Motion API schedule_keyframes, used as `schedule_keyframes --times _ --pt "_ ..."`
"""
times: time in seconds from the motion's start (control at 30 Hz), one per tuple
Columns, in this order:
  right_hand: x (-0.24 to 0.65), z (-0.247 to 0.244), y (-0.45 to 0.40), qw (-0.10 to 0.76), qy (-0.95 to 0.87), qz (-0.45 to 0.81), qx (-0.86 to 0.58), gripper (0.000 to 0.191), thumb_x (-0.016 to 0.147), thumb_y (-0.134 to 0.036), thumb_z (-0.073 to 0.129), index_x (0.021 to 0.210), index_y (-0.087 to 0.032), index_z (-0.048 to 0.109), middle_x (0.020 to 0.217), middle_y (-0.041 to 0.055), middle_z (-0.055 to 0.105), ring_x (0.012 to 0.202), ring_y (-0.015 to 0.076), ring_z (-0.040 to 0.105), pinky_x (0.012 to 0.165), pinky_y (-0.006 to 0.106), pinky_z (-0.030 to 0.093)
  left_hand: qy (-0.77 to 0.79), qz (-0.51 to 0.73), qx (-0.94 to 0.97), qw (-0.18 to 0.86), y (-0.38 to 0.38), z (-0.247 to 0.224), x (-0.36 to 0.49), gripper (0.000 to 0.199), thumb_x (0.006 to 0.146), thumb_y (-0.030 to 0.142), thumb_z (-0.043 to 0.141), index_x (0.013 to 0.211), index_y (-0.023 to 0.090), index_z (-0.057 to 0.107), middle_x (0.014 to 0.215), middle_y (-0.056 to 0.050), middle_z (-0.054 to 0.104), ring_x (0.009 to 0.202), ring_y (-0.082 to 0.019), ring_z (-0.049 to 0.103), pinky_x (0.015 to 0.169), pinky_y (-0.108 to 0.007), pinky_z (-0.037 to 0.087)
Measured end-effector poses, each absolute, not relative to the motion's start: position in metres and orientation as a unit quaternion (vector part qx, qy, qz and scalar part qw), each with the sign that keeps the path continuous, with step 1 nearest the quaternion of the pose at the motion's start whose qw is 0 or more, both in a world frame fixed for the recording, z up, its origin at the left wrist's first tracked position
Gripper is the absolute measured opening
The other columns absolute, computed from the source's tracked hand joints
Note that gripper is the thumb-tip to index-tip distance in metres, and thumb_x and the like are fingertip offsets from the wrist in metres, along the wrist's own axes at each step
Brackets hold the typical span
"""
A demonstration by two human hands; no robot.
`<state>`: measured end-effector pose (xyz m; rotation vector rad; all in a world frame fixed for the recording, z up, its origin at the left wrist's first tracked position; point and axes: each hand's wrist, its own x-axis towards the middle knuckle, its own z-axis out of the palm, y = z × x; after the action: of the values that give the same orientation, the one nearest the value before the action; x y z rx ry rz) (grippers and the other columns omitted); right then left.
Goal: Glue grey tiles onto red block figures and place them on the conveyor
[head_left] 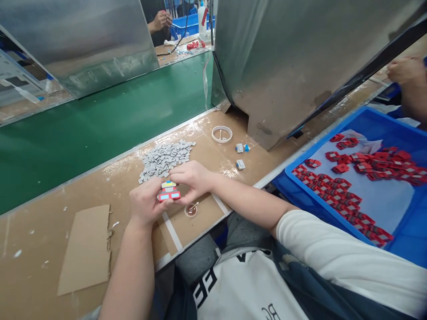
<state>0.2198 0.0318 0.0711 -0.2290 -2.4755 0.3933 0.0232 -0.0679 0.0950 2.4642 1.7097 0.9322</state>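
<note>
Left hand (145, 200) and right hand (193, 179) grip a red-grey piece (169, 195) in closed fingers above the bench (36, 266), inside its near edge. Grey tiles (167, 159) limit room beyond. Fingers cover the piece's ends; the frame crops the blue tray (380, 124).

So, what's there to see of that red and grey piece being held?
The red and grey piece is small and looks like plastic. Its red end, toward the wearer, carries two pale blue rectangles; beyond them are a grey section and a yellow strip. The left hand and right hand grip it from either side, near the pile of grey tiles. Its underside is hidden.
</note>
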Motion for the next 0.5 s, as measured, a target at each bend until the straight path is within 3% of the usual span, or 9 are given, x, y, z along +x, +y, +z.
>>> schedule_keyframes --times 0.27,0.5 --pt "0.2197 0.0662 0.0261 0.301 -0.944 0.132 -0.032 0.037 0.091 -0.058 0.055 0.076 -0.024 0.051 0.075 0.0014 0.056 0.07 0.0168 0.056 0.064 0.032 0.038 0.453 0.313 0.835 0.01 -0.071 0.1068 0.0231 0.066 0.099 0.076 0.038 0.062 0.022 0.047 0.056 0.001 0.04 0.052 -0.015 0.037 0.053 -0.032 0.026" --pt "0.2217 0.067 0.0281 0.27 -0.951 0.143 -0.034 0.039 0.09 -0.058 0.057 0.072 -0.025 0.047 0.072 0.0007 0.055 0.069 0.0168 0.056 0.064 0.032 0.04 0.47 0.312 0.826 0.021 -0.0719 0.105 0.0277 0.068 0.099 0.077 0.035 0.059 0.022 0.04 0.054 0.001 0.036 0.051 -0.015 0.033 0.053 -0.033 0.024"
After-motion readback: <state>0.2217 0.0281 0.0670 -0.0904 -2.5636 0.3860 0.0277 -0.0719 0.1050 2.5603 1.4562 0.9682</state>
